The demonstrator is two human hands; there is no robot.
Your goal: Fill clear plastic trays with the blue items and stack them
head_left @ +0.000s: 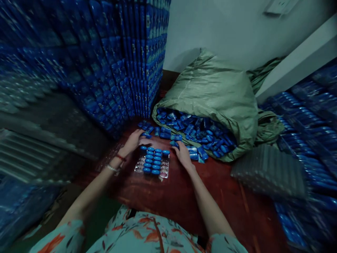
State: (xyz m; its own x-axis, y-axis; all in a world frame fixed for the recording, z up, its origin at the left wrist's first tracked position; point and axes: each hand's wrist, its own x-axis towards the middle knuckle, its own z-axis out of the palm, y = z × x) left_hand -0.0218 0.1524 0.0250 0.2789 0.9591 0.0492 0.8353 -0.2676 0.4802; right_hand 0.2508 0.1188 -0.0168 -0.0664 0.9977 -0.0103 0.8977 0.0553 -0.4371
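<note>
At the middle of the head view, with twelve o'clock as the far side from the wearer, I see a clear tray (164, 164) flat on the red tabletop (216, 196), the work's centrepiece. Two filled columns of blue pieces (147, 161) run down its middle, with one more piece at each far corner. The remaining pockets along its nine o'clock and three o'clock edges show clear, so I judge the step in hand to be filling the tray, and well along.

At eleven o'clock from the tray, the left hand (133, 141) has its fingertips against a loose blue packet (146, 135); I cannot tell from here whether they are closed on it. At two o'clock, the right hand (183, 154) has thumb and forefinger together on a small blue item (174, 144), just beyond the tray's edge. Neither hand covers the tray.

Towards one o'clock, a green sack (210, 91) lies with its mouth facing me, full of similar packets. To my mind, the next move calls for bringing a piece inward and settling it squarely in a bare side pocket.
</note>
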